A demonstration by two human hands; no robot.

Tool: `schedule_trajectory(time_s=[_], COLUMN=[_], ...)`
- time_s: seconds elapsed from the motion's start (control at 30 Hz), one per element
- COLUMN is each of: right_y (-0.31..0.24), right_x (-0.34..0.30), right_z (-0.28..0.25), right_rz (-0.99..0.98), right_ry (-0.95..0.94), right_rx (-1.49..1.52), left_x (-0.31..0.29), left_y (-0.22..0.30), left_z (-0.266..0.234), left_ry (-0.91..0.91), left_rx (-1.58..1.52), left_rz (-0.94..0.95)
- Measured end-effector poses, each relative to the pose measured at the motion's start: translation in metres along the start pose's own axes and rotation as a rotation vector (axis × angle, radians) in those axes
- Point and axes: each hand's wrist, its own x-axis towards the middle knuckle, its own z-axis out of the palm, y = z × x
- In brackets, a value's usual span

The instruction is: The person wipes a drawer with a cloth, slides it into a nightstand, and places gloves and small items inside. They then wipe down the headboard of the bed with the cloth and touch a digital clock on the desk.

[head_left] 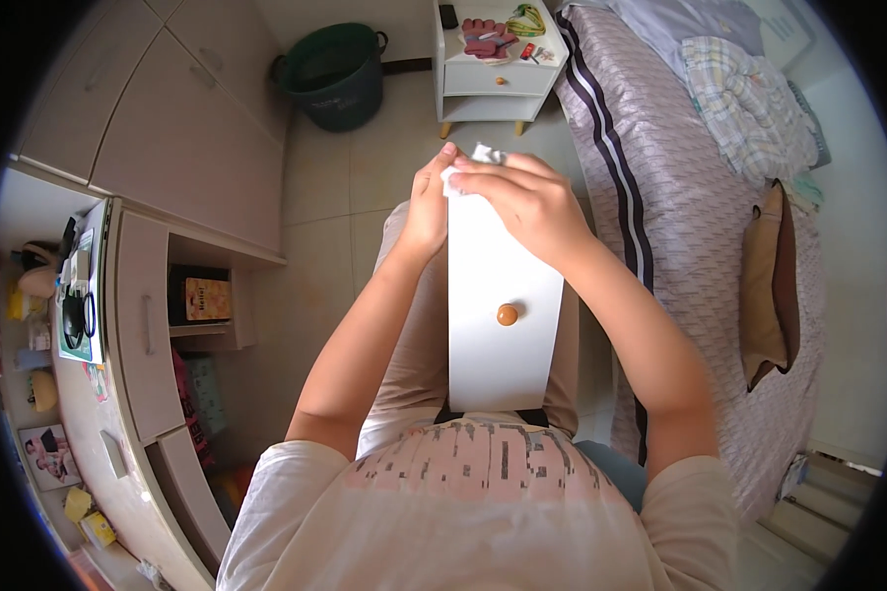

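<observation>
A white drawer (500,360) rests across my lap, its front panel facing up and one end close to my shirt. Its round orange-brown wooden knob (507,314) sticks up from the panel. My left hand (430,205) grips the drawer's far left corner, thumb along the edge. Over the far end lies my right hand (534,204), its bent fingers pressing a crumpled white tissue or cloth (487,154) against the edge. Part of that white piece shows between the two hands. The drawer's underside and inside are hidden.
Ahead stands a white nightstand (463,79) with gloves (488,37) on top. A dark green tub (335,84) is left of it. On my right is a bed (700,295) with a tan cushion (767,286); cabinets and a cluttered desk (103,414) line the left.
</observation>
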Motion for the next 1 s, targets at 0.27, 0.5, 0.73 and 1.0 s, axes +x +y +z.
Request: schedule_trajectory(time_s=[0.27, 0.5, 0.73, 1.0], right_y=[-0.010, -0.026, -0.017, -0.048], right_x=[-0.053, -0.056, -0.010, -0.073], right_z=[-0.041, -0.027, 0.005, -0.016], right_rz=[0.224, -0.096, 0.273, 0.272], right_ry=[0.019, -0.180, 0.045, -0.304], right_rx=[-0.065, 0.062, -0.192, 0.195], left_x=[0.000, 0.003, -0.005, -0.173], left_y=[-0.007, -0.002, -0.014, -0.048], left_z=[0.016, 0.008, 0.000, -0.008], left_ry=[-0.020, 0.025, 0.032, 0.096], left_rx=[0.227, 0.143, 0.126, 0.447], left_rz=[0.084, 0.070, 0.007, 0.025])
